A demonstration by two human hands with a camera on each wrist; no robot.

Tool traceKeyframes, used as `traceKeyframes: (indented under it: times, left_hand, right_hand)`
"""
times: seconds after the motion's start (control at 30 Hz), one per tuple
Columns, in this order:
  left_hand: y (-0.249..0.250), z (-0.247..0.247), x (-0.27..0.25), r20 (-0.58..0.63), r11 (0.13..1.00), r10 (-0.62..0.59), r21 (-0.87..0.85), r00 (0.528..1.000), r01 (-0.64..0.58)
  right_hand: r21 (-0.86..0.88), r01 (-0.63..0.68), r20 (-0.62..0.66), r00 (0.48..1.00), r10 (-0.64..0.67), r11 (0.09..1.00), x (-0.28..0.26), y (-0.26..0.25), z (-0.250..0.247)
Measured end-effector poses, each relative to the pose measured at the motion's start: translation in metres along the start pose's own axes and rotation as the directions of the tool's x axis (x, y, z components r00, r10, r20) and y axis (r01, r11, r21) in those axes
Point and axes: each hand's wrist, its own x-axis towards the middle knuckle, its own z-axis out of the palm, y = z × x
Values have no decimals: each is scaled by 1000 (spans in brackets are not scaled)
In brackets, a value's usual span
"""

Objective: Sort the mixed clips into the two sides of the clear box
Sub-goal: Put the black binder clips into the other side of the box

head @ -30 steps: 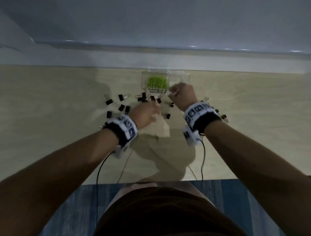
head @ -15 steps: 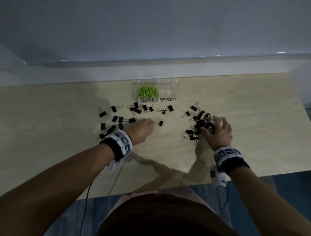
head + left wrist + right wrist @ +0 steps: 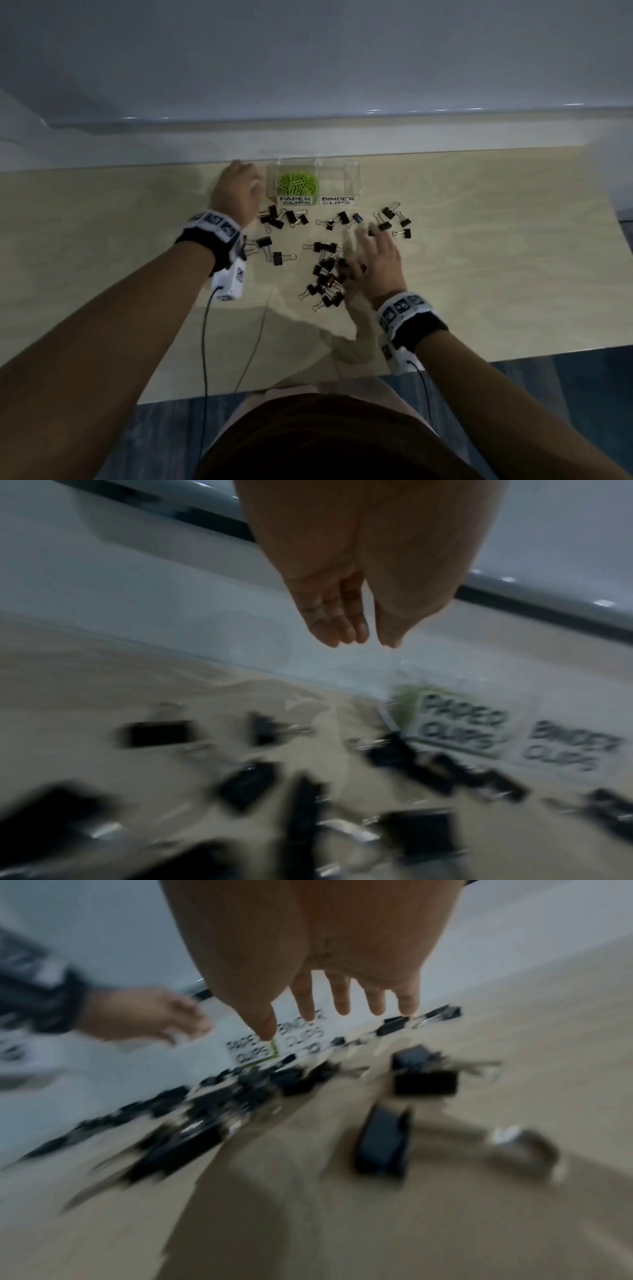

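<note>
The clear box stands at the back of the table. Green paper clips fill its left side, labelled PAPER CLIPS; the right side, labelled BINDER CLIPS, holds nothing I can see. Several black binder clips lie scattered in front of it. My left hand hovers just left of the box, fingers straight and holding nothing. My right hand is spread flat over the right edge of the clip pile, fingers extended. Both wrist views are blurred by motion.
The light wooden table runs back to a pale wall ledge. Its near edge sits close to my body, above a blue floor. Cables trail from both wrist cameras across the table front.
My left hand has risen from the clips to the box's left side. My right hand has swept left, pushing the right-hand clips toward the middle, its fingers now spread.
</note>
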Motion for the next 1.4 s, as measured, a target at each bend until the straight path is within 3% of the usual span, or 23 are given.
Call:
traceKeyframes:
  times: [0.07,0.13,0.17,0.23,0.37,0.63,0.73,0.83,0.97,1.17,1.27,1.4]
  left_hand:
    - [-36,-11,-17,1,970,-213,121,977,211]
    - [-71,-18,-34,155,863,-481,257,863,435]
    - [-81,-20,-42,244,823,-553,310,796,476]
    - [-92,-16,-53,349,803,-586,367,731,469]
    - [-54,-2,-65,365,845,-517,364,774,392]
    - [15,27,-97,374,915,-403,179,836,361]
    - [22,29,-105,315,949,-308,169,898,267]
    - [24,31,-104,285,991,-103,106,953,76]
    - [35,42,-84,378,991,79,70,923,-113]
    - [51,51,-61,471,964,-17,243,882,-111]
    - [50,49,-59,464,977,4,189,886,-103]
    - [37,38,-67,382,997,34,-82,924,-3]
  right_hand:
    - [-18,-95,-74,993,93,995,20,17,-13]
    - [-9,-217,-68,974,216,976,41,38,-24]
    - [-2,-264,-40,964,264,965,52,47,-29]
    - [-6,-289,34,957,289,957,67,56,-34]
    - [-86,-162,108,979,171,983,71,45,-23]
    - [-82,-3,168,986,17,997,30,8,12]
    - [-41,50,26,998,-49,998,18,0,6]
    - [32,228,-112,968,-223,973,15,-10,5]
    - [57,261,4,965,-261,964,29,-39,3]
    - [-135,253,260,942,-213,958,52,-73,1]
    - [-73,259,275,933,-230,963,57,-70,-2]
    - [60,241,169,954,-248,969,58,-50,-7]
